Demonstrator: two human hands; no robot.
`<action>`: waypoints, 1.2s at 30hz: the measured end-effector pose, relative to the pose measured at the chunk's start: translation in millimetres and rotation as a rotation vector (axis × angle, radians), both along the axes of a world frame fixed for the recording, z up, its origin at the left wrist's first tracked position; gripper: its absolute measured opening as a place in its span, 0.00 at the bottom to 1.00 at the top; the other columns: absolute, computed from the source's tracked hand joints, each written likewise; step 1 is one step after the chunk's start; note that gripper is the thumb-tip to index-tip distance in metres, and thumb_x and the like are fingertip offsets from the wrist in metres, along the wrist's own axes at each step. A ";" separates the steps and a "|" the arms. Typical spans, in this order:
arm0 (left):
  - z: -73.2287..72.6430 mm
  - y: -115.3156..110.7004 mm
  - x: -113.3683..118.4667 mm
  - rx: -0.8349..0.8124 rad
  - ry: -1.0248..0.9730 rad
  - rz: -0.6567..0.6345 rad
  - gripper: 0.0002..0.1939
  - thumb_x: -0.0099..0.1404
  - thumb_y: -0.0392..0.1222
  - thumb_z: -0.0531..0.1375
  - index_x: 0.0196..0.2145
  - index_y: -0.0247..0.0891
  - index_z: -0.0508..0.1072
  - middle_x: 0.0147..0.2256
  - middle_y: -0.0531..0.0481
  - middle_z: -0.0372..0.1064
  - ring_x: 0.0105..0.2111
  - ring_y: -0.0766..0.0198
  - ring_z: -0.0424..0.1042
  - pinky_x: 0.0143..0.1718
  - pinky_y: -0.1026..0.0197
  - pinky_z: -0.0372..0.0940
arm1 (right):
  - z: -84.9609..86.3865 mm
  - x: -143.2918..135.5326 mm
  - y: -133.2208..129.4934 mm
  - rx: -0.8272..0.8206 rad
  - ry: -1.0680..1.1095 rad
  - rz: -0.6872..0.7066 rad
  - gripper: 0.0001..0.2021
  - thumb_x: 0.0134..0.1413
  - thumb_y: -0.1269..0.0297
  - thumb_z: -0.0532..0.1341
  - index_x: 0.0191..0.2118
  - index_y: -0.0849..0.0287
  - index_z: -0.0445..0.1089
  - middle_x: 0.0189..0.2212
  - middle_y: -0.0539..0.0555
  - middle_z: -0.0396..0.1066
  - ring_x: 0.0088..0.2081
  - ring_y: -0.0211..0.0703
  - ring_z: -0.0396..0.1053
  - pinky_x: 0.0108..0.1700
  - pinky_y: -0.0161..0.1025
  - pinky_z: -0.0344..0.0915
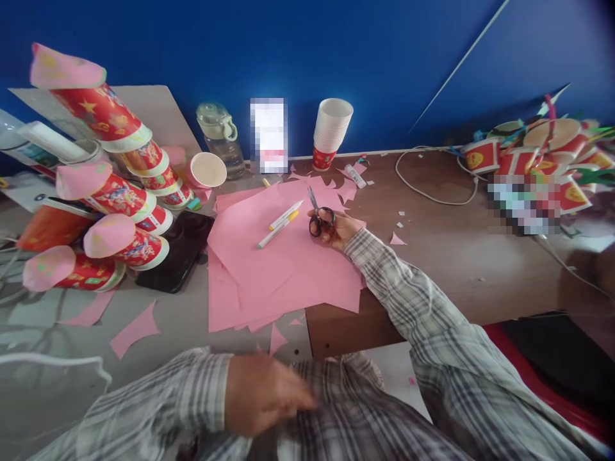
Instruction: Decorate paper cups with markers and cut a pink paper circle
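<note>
- So the scissors are in the right hand, with the fingers curled around the dark handle loops and the blades poking out past them, pointing toward the wall.
- They're over the right part of a messy pile of pink paper; can't tell if they actually touch it.
- Left hand is down by the plaid shirt, well apart from the paper. It's pretty blurry, so I can't tell if those fingers are pressed together or pinching anything.
- Two markers, a yellow-banded one and a green-tipped one, lie side by side on the paper, left of the scissors.
- Tabletop's grey on the left and brown wood on the right, with pink scraps lying around.
- Left side is kinda crowded: red cups with pink paper tops, plus a flat black object.
- Along the blue wall: a clear bottle, a bright blurred-out screen and a nested cup stack.
- Far right, more red cups and a pale cable.
</note>
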State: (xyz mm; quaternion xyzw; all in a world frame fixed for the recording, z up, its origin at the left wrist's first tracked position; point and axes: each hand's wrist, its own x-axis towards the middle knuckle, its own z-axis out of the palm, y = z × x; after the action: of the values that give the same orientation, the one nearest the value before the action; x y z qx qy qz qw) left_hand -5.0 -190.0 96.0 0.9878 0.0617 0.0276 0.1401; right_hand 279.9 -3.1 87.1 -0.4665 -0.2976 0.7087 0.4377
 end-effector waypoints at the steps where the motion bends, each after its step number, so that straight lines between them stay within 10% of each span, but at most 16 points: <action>1: 0.8 -1.8 -5.4 0.016 0.005 0.104 0.34 0.70 0.53 0.59 0.73 0.69 0.75 0.72 0.61 0.73 0.72 0.62 0.76 0.63 0.63 0.80 | 0.8 -0.3 -0.3 0.000 -0.005 -0.005 0.12 0.65 0.58 0.73 0.42 0.61 0.75 0.22 0.51 0.79 0.17 0.33 0.57 0.19 0.32 0.55; 4: 4.2 -14.3 -18.4 0.034 0.010 0.242 0.39 0.71 0.57 0.59 0.78 0.58 0.70 0.72 0.49 0.73 0.70 0.52 0.79 0.63 0.51 0.84 | 2.2 -0.5 -1.1 0.005 -0.030 -0.010 0.12 0.66 0.58 0.72 0.41 0.60 0.74 0.22 0.50 0.78 0.17 0.32 0.56 0.20 0.31 0.55; 8: 27.2 -10.2 -34.6 -0.349 -0.043 -0.094 0.41 0.75 0.53 0.57 0.82 0.73 0.55 0.63 0.65 0.83 0.60 0.64 0.86 0.50 0.67 0.84 | 2.5 -1.6 -1.9 0.031 -0.050 -0.008 0.12 0.65 0.57 0.72 0.41 0.59 0.74 0.22 0.50 0.78 0.17 0.33 0.56 0.20 0.32 0.55; 11: 44.0 33.8 -34.5 -0.277 -0.187 0.343 0.46 0.78 0.40 0.54 0.83 0.77 0.42 0.69 0.69 0.78 0.64 0.66 0.84 0.61 0.64 0.81 | 3.9 -3.6 -3.6 0.067 -0.078 -0.004 0.13 0.62 0.56 0.72 0.40 0.59 0.73 0.21 0.50 0.77 0.17 0.33 0.55 0.20 0.32 0.54; 13: 43.2 73.9 -23.9 -0.120 -0.253 0.561 0.39 0.81 0.40 0.52 0.84 0.66 0.54 0.74 0.57 0.74 0.73 0.59 0.76 0.74 0.52 0.74 | 6.0 -3.9 -4.9 0.102 -0.108 0.004 0.14 0.59 0.55 0.73 0.41 0.59 0.74 0.21 0.50 0.77 0.18 0.34 0.56 0.20 0.33 0.54; 19: 0.7 151.0 30.2 0.090 -0.019 0.973 0.30 0.80 0.45 0.61 0.75 0.38 0.71 0.81 0.28 0.60 0.82 0.27 0.57 0.79 0.17 0.53 | 9.6 7.8 0.5 0.241 -0.365 -0.028 0.19 0.52 0.50 0.75 0.43 0.57 0.75 0.23 0.49 0.76 0.22 0.38 0.63 0.25 0.37 0.58; 24: -14.2 160.1 46.5 0.090 0.021 0.997 0.24 0.81 0.36 0.56 0.69 0.39 0.76 0.68 0.32 0.76 0.72 0.37 0.71 0.78 0.28 0.57 | 3.0 19.5 5.4 0.293 -0.720 -0.158 0.14 0.47 0.63 0.76 0.40 0.52 0.76 0.21 0.42 0.65 0.29 0.42 0.64 0.35 0.39 0.63; 29: -12.9 164.7 41.8 0.057 0.036 0.997 0.21 0.80 0.34 0.53 0.62 0.38 0.80 0.53 0.35 0.81 0.53 0.44 0.79 0.61 0.41 0.70 | 2.4 20.1 -0.7 0.409 -1.359 -0.059 0.18 0.60 0.61 0.68 0.55 0.54 0.81 0.40 0.58 0.82 0.43 0.57 0.77 0.46 0.47 0.69; 36: -21.3 167.4 33.5 0.046 0.044 1.066 0.17 0.81 0.43 0.57 0.61 0.36 0.76 0.50 0.33 0.82 0.51 0.40 0.79 0.52 0.43 0.69 | 8.9 15.3 -4.6 0.400 -1.550 0.051 0.27 0.67 0.55 0.66 0.67 0.56 0.76 0.55 0.67 0.82 0.49 0.63 0.79 0.44 0.47 0.70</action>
State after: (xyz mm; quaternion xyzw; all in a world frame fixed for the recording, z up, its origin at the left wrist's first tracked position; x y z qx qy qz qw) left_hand 28.5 -22.7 74.8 0.8225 0.5574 0.0756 0.0837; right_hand 295.2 -7.8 96.0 -0.7319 -0.6490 0.1257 0.1652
